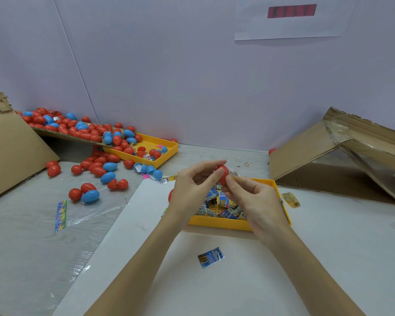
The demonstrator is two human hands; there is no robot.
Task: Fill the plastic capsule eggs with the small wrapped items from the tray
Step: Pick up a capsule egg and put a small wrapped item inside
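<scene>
Both hands are up over the near yellow plastic tray point(219, 222) of small blue-and-yellow wrapped packets point(224, 202), and the left hand point(192, 188) has its fingers curled around a red plastic capsule egg point(224, 173). The right hand point(253, 197) pinches at the egg's lower edge, where a bit of crinkly wrapper point(234, 173) sticks out. Loads of red and blue eggs point(96, 165) are scattered across the counter point(21, 247) on the left, and one stray blue packet point(211, 257) lies just in front of the tray.
</scene>
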